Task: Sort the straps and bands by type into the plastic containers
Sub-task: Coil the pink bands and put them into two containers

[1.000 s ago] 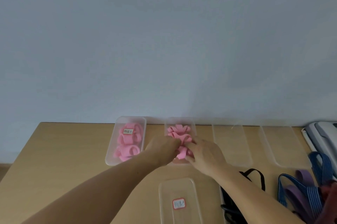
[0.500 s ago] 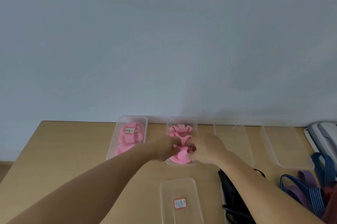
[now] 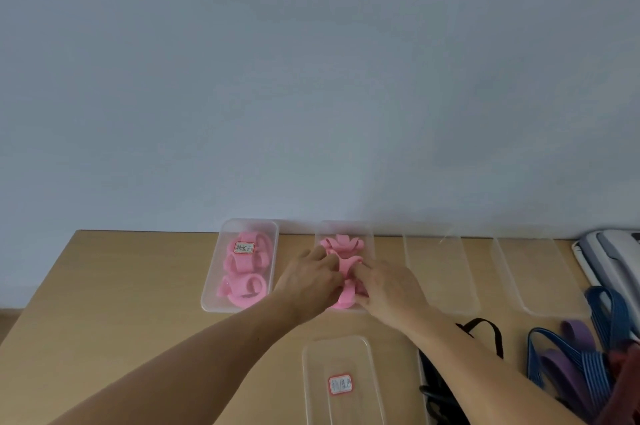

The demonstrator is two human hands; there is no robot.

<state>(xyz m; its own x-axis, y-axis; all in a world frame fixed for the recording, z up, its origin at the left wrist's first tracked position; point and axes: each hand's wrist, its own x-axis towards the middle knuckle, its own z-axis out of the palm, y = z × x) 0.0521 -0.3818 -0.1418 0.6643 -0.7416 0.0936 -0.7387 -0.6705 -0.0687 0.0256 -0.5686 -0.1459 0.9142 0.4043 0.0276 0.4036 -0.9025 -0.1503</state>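
Several pink bands [image 3: 341,246] fill a clear container [image 3: 367,237] at the back middle of the table. My left hand [image 3: 308,281] and my right hand [image 3: 388,286] meet over its near half, fingers curled onto a pink band [image 3: 347,296] between them. A second clear container [image 3: 273,241] to the left holds more pink bands [image 3: 242,269] under a lid with a red-edged label. Loose black straps [image 3: 485,331], blue straps [image 3: 595,365] and purple bands [image 3: 578,334] lie at the right front.
Two clear containers [image 3: 440,272] [image 3: 530,272] with nothing in them stand along the wall at the right. A labelled clear lid or container [image 3: 341,383] lies near the front edge. A white and grey device [image 3: 609,262] sits at the far right. The wooden table [image 3: 121,286] is bare at the left.
Both hands have stayed on the pink bands in the middle container, shifting slightly toward its near end and pressing closer together.
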